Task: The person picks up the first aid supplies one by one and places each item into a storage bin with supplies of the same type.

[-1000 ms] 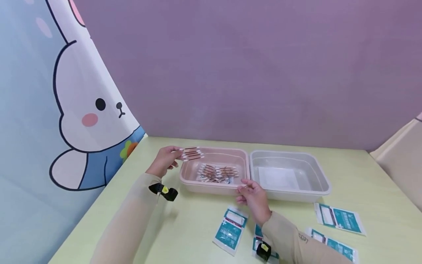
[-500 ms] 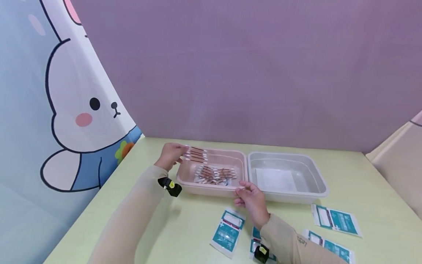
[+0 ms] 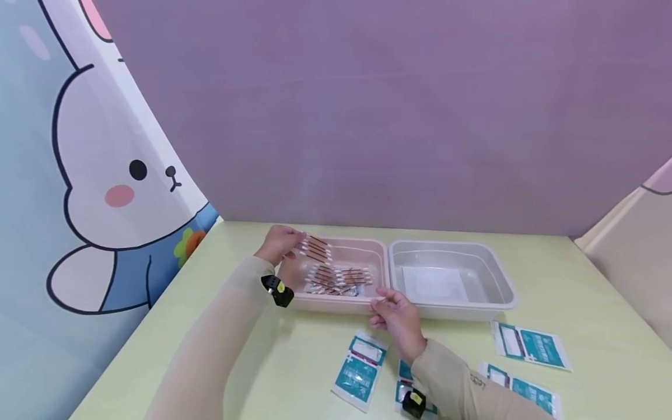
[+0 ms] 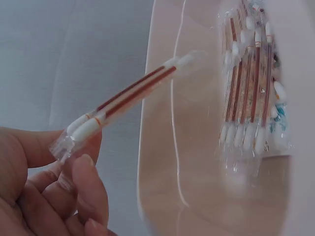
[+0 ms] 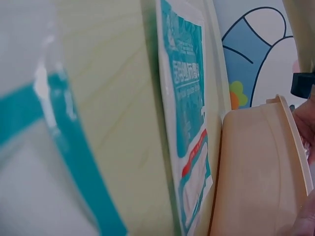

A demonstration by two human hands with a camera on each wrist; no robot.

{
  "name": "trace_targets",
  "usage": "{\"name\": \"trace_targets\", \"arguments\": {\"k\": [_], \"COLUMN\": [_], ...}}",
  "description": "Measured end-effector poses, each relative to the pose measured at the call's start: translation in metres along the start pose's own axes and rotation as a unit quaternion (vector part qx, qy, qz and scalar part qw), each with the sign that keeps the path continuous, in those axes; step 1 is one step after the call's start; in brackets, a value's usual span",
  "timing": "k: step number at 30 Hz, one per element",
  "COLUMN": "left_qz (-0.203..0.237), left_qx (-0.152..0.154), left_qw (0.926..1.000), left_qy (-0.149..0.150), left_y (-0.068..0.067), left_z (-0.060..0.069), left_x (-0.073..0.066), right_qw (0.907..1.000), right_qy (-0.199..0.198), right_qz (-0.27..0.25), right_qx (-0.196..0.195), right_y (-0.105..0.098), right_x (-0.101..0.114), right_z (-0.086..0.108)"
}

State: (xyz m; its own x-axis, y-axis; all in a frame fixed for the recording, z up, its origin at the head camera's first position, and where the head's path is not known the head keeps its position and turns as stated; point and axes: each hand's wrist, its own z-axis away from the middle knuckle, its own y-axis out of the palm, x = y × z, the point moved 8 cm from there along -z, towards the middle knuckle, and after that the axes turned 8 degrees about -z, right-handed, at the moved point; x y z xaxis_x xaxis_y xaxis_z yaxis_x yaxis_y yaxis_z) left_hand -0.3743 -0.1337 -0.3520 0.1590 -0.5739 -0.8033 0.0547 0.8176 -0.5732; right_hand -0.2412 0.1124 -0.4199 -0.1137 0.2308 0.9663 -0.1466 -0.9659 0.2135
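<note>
My left hand [image 3: 282, 244] pinches the end of a strip of cotton swabs [image 3: 316, 249] between thumb and fingers. The swabs have brown shafts and white tips, sealed in clear film. They hang over the left side of a pink plastic tray [image 3: 362, 248]. More wrapped swabs [image 4: 248, 88] lie piled inside that tray, apart from the held strip. At the tray's front right corner, my right hand [image 3: 399, 321] grips the rim with thumb and index finger. The right wrist view shows only a fingertip [image 5: 306, 216] by the rim.
A white tray [image 3: 504, 286] stands against the pink one's right side. Teal and white packets lie in front: one left of my right forearm [image 3: 359, 370], another partly under it [image 3: 404, 373], others at right [image 3: 532, 345]. A purple wall [image 3: 394, 116] rises behind.
My left hand has moved right with the swab strip, further over the pink tray. The strip has turned to slant. My right hand stays at the tray corner. The whole view has shifted slightly.
</note>
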Motion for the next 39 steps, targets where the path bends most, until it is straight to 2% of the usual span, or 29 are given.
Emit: {"name": "trace_targets", "arguments": {"k": [8, 17, 23, 27, 31, 35, 39], "left_qz": [-0.014, 0.001, -0.004, -0.019, -0.052, -0.071, -0.086], "left_qx": [0.031, 0.033, 0.030, 0.050, 0.071, 0.089, 0.106], "left_qw": [0.9992, 0.9992, 0.9994, 0.9986, 0.9961, 0.9935, 0.9907], "left_qy": [0.021, 0.024, 0.014, 0.007, -0.009, 0.002, 0.009], "left_y": [0.014, 0.019, 0.020, 0.023, 0.022, 0.017, 0.012], "left_z": [-0.013, -0.020, -0.019, -0.018, -0.011, -0.001, 0.002], "left_x": [-0.009, -0.010, -0.007, -0.009, -0.008, -0.006, 0.001], "right_qw": [1.0000, 0.9999, 1.0000, 0.9999, 1.0000, 1.0000, 0.9999], "right_qy": [-0.008, -0.013, -0.007, -0.012, -0.006, 0.002, 0.003], "right_qz": [0.002, 0.009, 0.000, 0.002, 0.003, 0.006, 0.010], "right_qx": [0.006, 0.006, 0.006, 0.003, 0.004, 0.006, 0.012], "right_y": [0.000, 0.003, 0.002, 0.001, 0.003, 0.002, 0.002], "right_x": [0.001, 0.003, 0.001, 0.003, 0.002, -0.001, -0.001], "right_z": [0.000, 0.000, -0.001, -0.002, -0.001, 0.001, -0.001]}}
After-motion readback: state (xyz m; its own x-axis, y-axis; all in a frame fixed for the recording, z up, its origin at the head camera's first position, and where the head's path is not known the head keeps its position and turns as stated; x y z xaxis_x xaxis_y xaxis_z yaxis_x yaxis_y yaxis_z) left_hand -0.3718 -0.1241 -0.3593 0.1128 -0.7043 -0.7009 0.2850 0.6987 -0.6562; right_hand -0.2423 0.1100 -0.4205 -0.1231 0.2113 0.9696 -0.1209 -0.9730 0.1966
